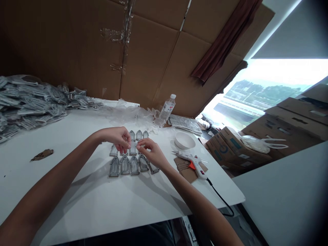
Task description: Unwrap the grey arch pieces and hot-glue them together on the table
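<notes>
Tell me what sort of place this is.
Probably a small craft or assembly workshop: a hot glue gun lies on a white table beside rows of arched grey pieces, with a heap of similar pieces in plastic behind.

Right now: one left hand (115, 138), one right hand (151, 152), ten arched frames (125, 165) showing, one water bottle (166, 111), one bowl (185, 140), one glue gun (192, 165)!

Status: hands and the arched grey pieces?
Left hand and right hand, fingertips together over the arched grey frames, grip unclear. Hot glue gun and white bowl off to the right.
</notes>
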### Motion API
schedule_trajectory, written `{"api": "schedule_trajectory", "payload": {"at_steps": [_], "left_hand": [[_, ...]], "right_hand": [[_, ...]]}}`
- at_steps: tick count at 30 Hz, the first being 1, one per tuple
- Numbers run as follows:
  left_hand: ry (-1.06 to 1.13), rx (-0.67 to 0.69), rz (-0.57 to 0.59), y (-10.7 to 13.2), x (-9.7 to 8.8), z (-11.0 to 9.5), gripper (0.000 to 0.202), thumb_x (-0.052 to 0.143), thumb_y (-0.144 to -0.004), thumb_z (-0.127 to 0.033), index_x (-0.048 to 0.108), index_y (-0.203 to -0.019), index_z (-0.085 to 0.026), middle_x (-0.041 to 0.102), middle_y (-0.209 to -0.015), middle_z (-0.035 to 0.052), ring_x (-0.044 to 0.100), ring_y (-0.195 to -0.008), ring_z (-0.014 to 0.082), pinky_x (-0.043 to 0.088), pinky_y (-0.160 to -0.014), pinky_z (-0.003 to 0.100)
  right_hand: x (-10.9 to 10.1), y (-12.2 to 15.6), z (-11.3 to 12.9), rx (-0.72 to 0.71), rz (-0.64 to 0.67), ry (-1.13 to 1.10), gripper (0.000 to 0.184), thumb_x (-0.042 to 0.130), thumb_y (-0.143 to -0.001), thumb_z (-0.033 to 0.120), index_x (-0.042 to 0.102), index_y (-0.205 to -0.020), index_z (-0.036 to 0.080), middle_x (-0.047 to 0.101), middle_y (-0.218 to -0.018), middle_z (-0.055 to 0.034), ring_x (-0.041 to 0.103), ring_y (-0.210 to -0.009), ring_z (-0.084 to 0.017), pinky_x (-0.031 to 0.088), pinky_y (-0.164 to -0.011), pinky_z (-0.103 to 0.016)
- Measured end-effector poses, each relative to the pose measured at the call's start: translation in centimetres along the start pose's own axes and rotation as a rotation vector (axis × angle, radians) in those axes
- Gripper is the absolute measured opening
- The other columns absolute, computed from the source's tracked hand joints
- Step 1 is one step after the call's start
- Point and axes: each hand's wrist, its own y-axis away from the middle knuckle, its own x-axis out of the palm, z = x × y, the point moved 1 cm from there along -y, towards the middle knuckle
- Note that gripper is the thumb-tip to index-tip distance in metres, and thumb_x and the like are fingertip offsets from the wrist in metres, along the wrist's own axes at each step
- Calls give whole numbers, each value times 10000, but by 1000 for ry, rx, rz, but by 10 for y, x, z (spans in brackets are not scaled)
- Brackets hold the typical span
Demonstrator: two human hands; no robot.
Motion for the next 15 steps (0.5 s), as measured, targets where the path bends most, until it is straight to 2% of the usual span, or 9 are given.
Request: {"api": "schedule_trajectory", "payload": {"at_steps": [2,5,7,9,12,13,15], "left_hand": [[-4,9,10,0,1,-1,233,704,-703,-355,649,-786,-144,725,-773,74,703,-761,215,535,-665,272],[-8,13,2,2,-2,-1,232,703,-697,-348,656,-793,-142,726,-770,78,704,-761,219,539,-659,274],[-48,-21,-64,6,-8,0,220,700,-689,-329,661,-794,-139,724,-753,79,703,-747,220,543,-648,276],[-125,-80,-179,14,-16,0,199,697,-677,-304,662,-774,-133,719,-732,83,699,-718,220,544,-624,273],[-168,-112,-299,28,-26,0,186,686,-674,-294,652,-768,-138,719,-730,81,697,-697,220,544,-598,267],[-154,-100,-307,32,-28,-1,189,682,-678,-298,648,-780,-143,722,-737,78,699,-700,221,547,-600,268],[-125,-75,-306,38,-31,-2,199,677,-683,-306,638,-803,-153,724,-741,70,700,-700,223,552,-606,275]], "right_hand": [[1,-7,5,-27,-32,-64,175,603,-830,331,644,-752,179,622,-1003,-66,578,-969,-154,447,-735,-256],[-3,-16,7,-60,-146,-93,157,609,-807,297,635,-713,174,622,-979,-69,572,-976,-166,445,-764,-276],[-9,-22,4,-49,-163,-96,138,607,-785,256,630,-681,169,622,-953,-65,576,-956,-165,443,-775,-284],[-12,-27,-1,-21,9,-80,121,613,-751,204,633,-640,162,625,-918,-59,587,-921,-162,443,-752,-275],[-7,-30,-6,-28,401,-6,80,647,-718,169,668,-642,161,631,-913,-49,595,-883,-152,436,-702,-251],[-2,-31,-7,-48,490,17,67,659,-720,173,680,-657,166,629,-927,-46,594,-871,-145,435,-691,-245],[8,-33,-9,-96,568,62,63,669,-723,168,686,-663,174,622,-923,-34,585,-829,-128,433,-680,-236]]}}
